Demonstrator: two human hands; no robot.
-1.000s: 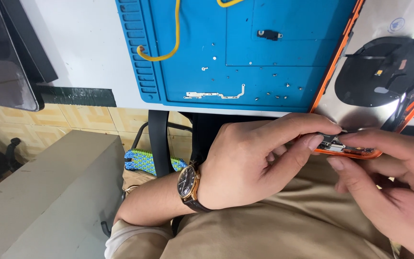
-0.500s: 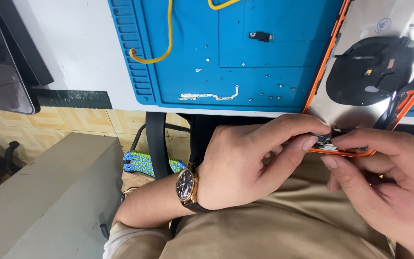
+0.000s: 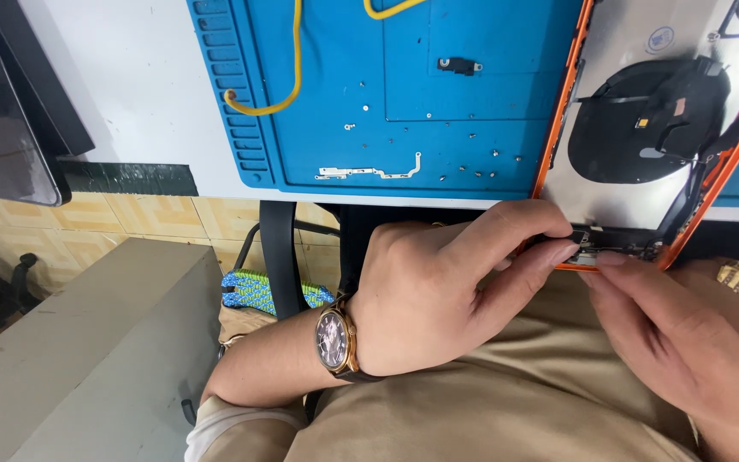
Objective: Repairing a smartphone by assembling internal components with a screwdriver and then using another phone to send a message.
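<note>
Head view, looking down over the lap to the near edge of the table (image 3: 156, 94). An opened phone housing with an orange frame (image 3: 622, 111) lies back-side down, its near end overhanging the table edge above the lap. Inside it, a round black coil (image 3: 643, 120) and flat cables remain in place. The left hand (image 3: 438, 295), with a wristwatch (image 3: 335, 338), pinches with thumb and forefinger at the small dark parts in the near end of the housing (image 3: 596, 248); whether these fingers actually grip a part cannot be told. The right hand (image 3: 686, 342) meets the same spot from the near right, its fingers extended and pressed together against the frame edge.

State of work, as judged: the housing is already open, and loose screws (image 3: 472, 158), a thin metal bracket (image 3: 369, 171) and a small black part (image 3: 459, 65) lie removed on the blue mat (image 3: 344, 77). The coil and near-end parts remain fitted, so the disassembly appears partial.

Edges and room: the mat's near border lies just inside the table edge, with the bracket and screws close to it. A yellow cable (image 3: 288, 77) loops across the mat's left part. Bare white table lies left of the mat, up to a dark screen (image 3: 2, 111) at the far left. Below the edge are only the lap and the tiled floor (image 3: 130, 222).
</note>
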